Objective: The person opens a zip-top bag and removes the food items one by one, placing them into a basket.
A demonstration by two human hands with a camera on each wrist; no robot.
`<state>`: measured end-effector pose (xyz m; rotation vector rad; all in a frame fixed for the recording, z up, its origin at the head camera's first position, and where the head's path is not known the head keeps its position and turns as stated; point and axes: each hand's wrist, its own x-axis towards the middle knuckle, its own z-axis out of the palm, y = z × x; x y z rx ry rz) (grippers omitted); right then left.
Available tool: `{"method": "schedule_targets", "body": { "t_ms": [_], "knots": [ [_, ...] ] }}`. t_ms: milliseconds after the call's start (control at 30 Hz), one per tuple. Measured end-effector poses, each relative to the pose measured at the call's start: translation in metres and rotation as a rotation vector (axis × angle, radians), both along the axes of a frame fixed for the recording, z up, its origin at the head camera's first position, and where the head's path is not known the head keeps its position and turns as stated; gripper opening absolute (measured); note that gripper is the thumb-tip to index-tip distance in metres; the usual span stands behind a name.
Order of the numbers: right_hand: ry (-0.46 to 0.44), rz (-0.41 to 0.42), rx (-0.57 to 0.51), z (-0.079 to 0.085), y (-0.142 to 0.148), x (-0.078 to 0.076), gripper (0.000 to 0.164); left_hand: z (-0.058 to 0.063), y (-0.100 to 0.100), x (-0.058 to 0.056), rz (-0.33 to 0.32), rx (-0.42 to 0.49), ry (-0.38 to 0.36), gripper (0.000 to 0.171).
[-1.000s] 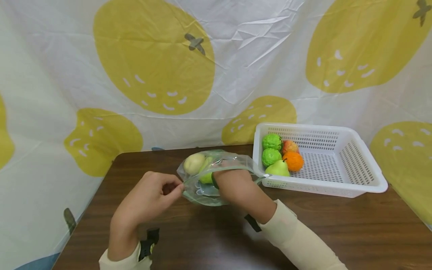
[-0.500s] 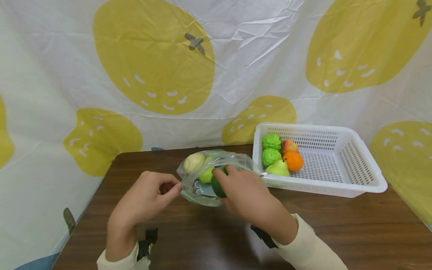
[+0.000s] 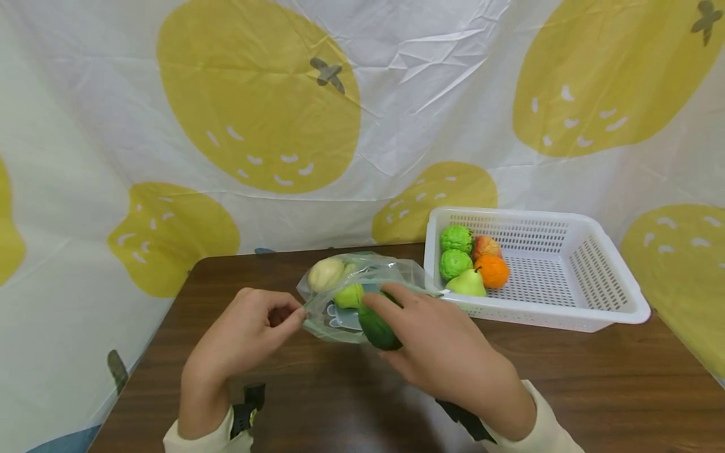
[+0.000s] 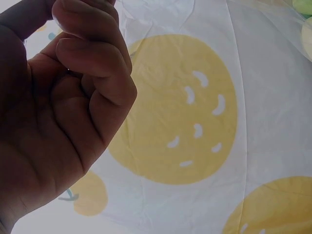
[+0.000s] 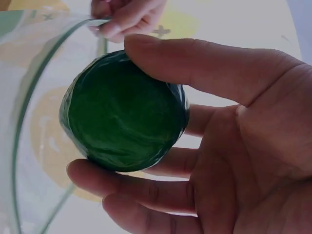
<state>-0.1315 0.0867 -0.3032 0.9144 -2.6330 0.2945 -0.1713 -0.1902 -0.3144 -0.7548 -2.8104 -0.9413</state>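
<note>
One dark green fruit (image 3: 378, 328) at the bag's (image 3: 404, 269) mouth.
Right hand (image 3: 450, 346), curled round it, hides the four-o'clock rim; left hand (image 3: 243, 333) pinches the nine-o'clock edge. Three o'clock: one basket (image 3: 566, 314), five fruits (image 3: 491, 272).

On the tabletop (image 3: 317, 402) before me, the bag (image 3: 333, 331) sits left of the basket (image 3: 538, 280). In the basket, the pear (image 3: 467, 284) lies left of the orange (image 3: 495, 272).
</note>
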Motion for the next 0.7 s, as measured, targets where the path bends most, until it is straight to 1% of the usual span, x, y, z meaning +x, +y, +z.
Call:
{"method": "schedule_targets", "body": {
  "t_ms": [167,300,500,700],
  "knots": [
    [0.050,0.038,-0.030,0.004,0.009,0.010,0.064,0.000,0.000,0.000,-0.001,0.001,0.003,0.016],
    [0.086,0.050,-0.064,0.008,0.017,0.015,0.066,0.000,0.000,-0.001,0.001,0.003,0.014,0.017],
    [0.057,0.048,-0.132,0.014,0.026,0.010,0.063,-0.001,0.001,-0.001,-0.003,0.008,0.004,0.016],
    [0.000,-0.020,-0.202,0.020,0.041,0.003,0.066,0.000,0.001,0.000,-0.002,0.005,-0.002,0.017]
  ]
}}
